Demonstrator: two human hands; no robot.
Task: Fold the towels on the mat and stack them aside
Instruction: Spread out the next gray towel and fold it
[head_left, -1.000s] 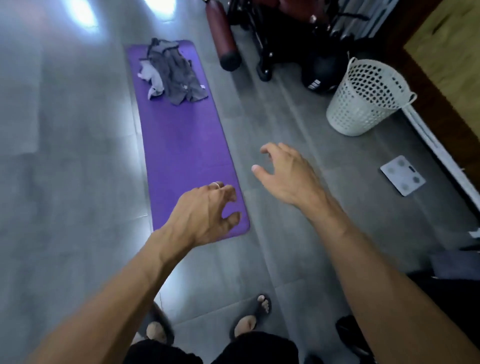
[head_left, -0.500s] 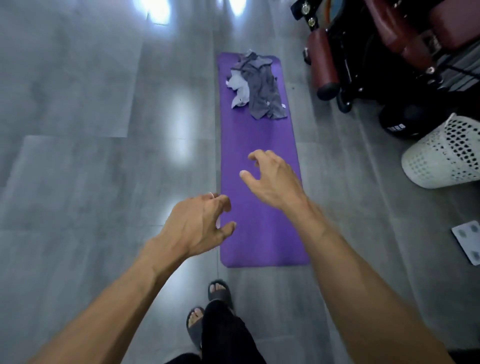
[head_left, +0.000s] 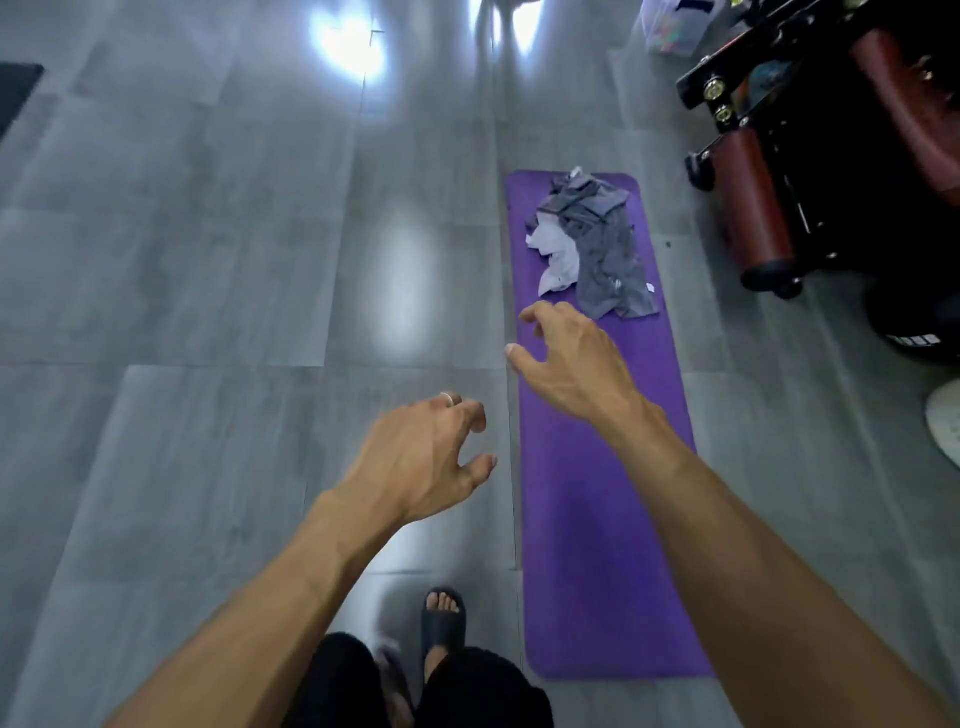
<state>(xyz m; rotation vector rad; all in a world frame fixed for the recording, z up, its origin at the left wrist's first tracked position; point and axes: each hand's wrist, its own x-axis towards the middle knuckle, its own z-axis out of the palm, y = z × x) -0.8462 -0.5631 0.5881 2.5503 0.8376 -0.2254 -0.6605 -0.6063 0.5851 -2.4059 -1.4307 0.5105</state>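
Honestly, nothing of the folding is done yet. The towels (head_left: 589, 244) lie in one crumpled heap at the far end of the purple mat (head_left: 597, 519), the dark grey cloth spread toward the mat's right edge and a paler piece bunched against it on the left edge side. How many towels are in that heap I cannot say for sure; I make out a grey one and a whitish one, but the folds hide the rest. No folded stack shows anywhere on the mat or on the grey floor (head_left: 208, 312) beside it.

My right hand (head_left: 571, 358) hangs over the mat near its left edge, just short of the heap, fingers spread and loosely curved, holding nothing. My left hand (head_left: 421, 462) is out over the floor left of the mat, likewise empty with its fingers half curled, and apart from the cloth altogether. I am standing at the near end, one sandalled foot (head_left: 442, 618) just off the mat's near left corner.

So everything remains, as I judge it: reach the heap, separate the pieces, fold each flat on the mat, then pile them to one side.
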